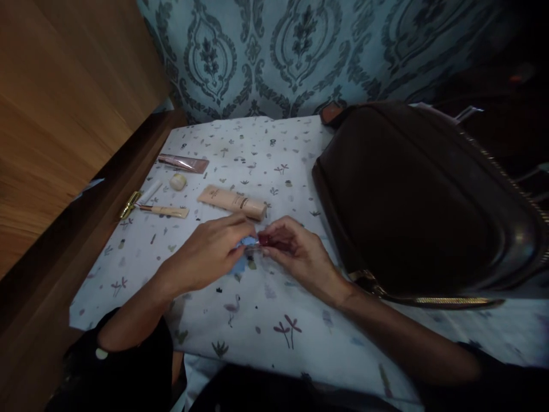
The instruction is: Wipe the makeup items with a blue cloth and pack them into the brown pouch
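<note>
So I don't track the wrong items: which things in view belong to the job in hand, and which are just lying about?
In use:
blue item, in the left grip
small dark red item, in the right grip

Apparently lying about:
large beige tube
pinkish tube
small round container
slim beige item
slim white item
gold-coloured item
brown bag

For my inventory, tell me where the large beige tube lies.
In the head view, the large beige tube lies left of centre on the patterned cloth, just beyond the left hand.
</note>
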Tool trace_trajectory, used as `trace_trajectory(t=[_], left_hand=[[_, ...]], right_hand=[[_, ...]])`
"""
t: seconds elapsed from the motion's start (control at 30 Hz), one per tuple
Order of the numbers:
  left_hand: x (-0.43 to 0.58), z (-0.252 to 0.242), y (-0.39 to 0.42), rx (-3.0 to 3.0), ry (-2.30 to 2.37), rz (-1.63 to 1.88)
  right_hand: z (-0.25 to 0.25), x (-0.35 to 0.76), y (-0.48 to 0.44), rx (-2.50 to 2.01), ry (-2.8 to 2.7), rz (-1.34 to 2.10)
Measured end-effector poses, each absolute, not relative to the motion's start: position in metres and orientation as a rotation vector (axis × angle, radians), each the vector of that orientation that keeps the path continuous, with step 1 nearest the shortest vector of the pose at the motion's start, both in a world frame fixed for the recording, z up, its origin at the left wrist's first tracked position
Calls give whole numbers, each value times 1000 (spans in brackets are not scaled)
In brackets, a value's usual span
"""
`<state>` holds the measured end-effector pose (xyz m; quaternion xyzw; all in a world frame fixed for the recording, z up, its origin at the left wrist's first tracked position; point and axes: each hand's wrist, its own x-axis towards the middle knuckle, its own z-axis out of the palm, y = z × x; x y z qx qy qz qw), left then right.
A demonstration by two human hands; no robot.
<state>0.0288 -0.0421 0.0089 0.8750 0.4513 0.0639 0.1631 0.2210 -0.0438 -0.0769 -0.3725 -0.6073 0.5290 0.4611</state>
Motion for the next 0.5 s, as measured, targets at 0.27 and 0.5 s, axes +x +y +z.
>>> trace_trajectory(t=[0.27,0.5], left_hand=[[9,11,-30,2472,1419,-141],[26,-6,-30,2323,1329,201]], right_hand=[[-82,221,-39,-916,-1398,1364],[-88,217,-33,-863,-1212,1521]])
